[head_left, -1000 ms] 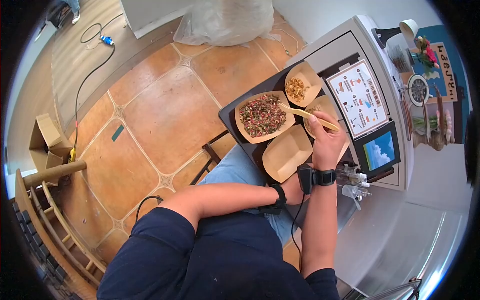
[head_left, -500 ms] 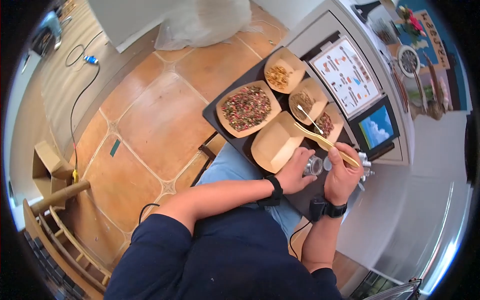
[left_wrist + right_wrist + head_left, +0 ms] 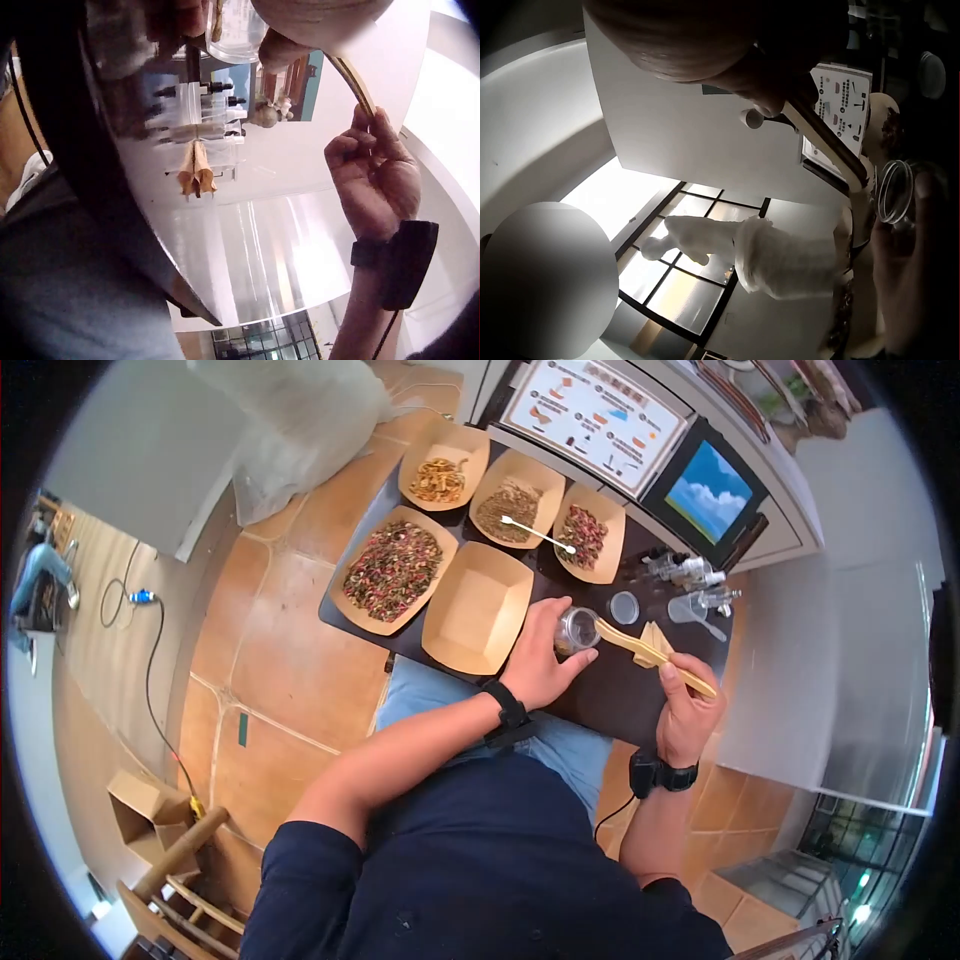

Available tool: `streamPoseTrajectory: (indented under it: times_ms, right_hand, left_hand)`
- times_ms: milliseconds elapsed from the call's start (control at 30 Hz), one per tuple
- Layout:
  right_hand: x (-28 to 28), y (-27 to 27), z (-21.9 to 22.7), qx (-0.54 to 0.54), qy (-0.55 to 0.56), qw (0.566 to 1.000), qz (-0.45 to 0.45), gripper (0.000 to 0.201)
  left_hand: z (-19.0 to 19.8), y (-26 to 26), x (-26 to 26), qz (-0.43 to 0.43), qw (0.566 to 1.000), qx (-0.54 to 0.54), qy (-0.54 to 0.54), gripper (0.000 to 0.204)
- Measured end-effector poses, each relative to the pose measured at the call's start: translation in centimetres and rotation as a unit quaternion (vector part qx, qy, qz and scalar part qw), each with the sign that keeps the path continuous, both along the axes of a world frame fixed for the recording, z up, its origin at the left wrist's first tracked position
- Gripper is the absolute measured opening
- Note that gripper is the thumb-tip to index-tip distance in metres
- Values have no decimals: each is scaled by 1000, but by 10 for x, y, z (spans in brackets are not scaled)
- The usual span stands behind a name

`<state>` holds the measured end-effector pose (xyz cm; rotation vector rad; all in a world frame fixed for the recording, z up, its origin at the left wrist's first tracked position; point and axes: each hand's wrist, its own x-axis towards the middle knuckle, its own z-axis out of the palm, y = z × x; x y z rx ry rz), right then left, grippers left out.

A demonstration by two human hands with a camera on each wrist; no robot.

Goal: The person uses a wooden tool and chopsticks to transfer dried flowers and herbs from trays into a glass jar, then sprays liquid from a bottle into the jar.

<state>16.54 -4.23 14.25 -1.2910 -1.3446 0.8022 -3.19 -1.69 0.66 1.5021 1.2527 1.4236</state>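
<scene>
The left hand grips a small clear jar on the dark table, its thumb along the near side. Between thumb and fingers the right hand pinches a pale wooden tool, whose far tip is at the jar's mouth. In the right wrist view the round rim of the jar stands near the tool's end. Left of the left hand is a paper tray with nothing in it. The jar's contents are hard to make out.
Paper trays with red-green petals, yellow pieces, brown powder and rosebuds stand behind and left. A white stick spans two trays. A round lid, folded paper and small bottles lie right.
The left hand came out from beneath the right arm and took hold of the jar. The wooden tool moved from the petal tray to the jar's mouth. The head view has turned.
</scene>
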Motion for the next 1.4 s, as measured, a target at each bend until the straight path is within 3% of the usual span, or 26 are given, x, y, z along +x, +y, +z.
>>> streamPoseTrajectory:
  times_ms: [233,500,700,867,933,1000,1067,1233,1267,1333,1400]
  right_hand:
    - [1,-4,-5,33,-41,998,40,19]
    - [12,2,-13,27,-10,999,-19,29]
    - [9,43,-13,30,51,998,7,26]
    - [-14,95,-2,43,41,997,44,26]
    - [-26,112,1,34,-25,999,27,27]
    - [-31,126,-1,16,-13,999,42,26]
    - [-37,141,-8,72,-94,992,29,24]
    - [-39,160,-16,100,1,995,22,29]
    - [-36,164,-17,97,-8,995,16,29]
    - [-32,166,-21,128,-157,979,14,30]
    - [-26,169,-28,141,-215,966,17,33]
  left_hand:
    - [7,-1,-2,-8,1000,-26,5,83]
    - [8,-2,-4,-12,1000,-14,9,82]
    - [6,-2,-7,-29,999,-15,-31,83]
    - [11,-2,-12,-37,997,-42,-52,80]
    - [11,-2,-12,-53,995,-53,-70,78]
    - [10,-2,-11,-55,993,-62,-89,78]
    - [11,-1,-13,-60,994,-59,-68,77]
    - [11,2,-13,-71,993,-67,-68,78]
    - [10,2,-12,-69,993,-66,-64,78]
    - [11,2,-12,-68,994,-69,-49,77]
    - [13,3,-14,-66,995,-73,-21,82]
